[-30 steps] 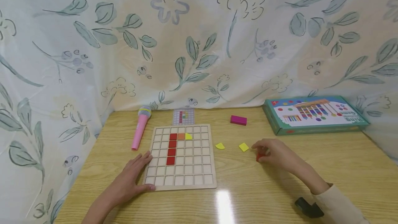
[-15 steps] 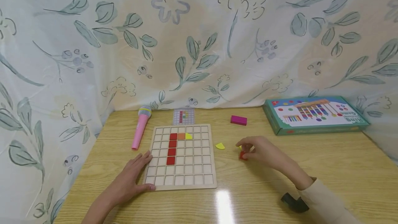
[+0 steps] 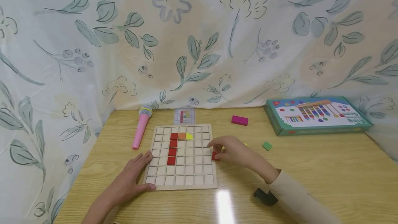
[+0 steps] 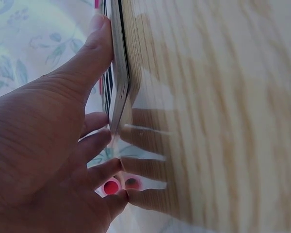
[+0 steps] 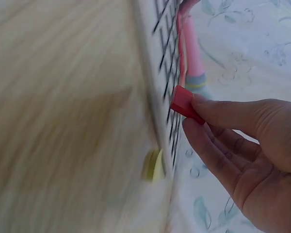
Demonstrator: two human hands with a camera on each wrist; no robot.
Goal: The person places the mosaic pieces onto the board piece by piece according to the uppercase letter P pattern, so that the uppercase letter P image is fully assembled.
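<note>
My right hand (image 3: 231,151) pinches a small red block (image 5: 183,102) between thumb and fingertips, at the right edge of the wooden grid board (image 3: 189,170). My left hand (image 3: 129,177) rests along the board's left side, fingers extended, thumb at its near corner. On the board, a column of red tiles (image 3: 172,151) runs down from the upper part. An orange tile (image 3: 181,136) and a yellow quarter-round piece (image 3: 189,136) continue to the right from the top red one. Another yellow piece (image 5: 154,165) lies beside the board, mostly hidden by my right hand in the head view.
A pattern card (image 3: 185,116) lies behind the board, with a pink toy microphone (image 3: 141,129) to its left. Toward the right are a magenta block (image 3: 239,120), a green tile (image 3: 267,146) and a flat game box (image 3: 320,116). A floral cloth (image 3: 199,72) hangs behind the table.
My right hand has carried the red block left across the table to the board's right edge. This uncovers the green tile and partly covers the loose yellow pieces. The left hand stays put.
</note>
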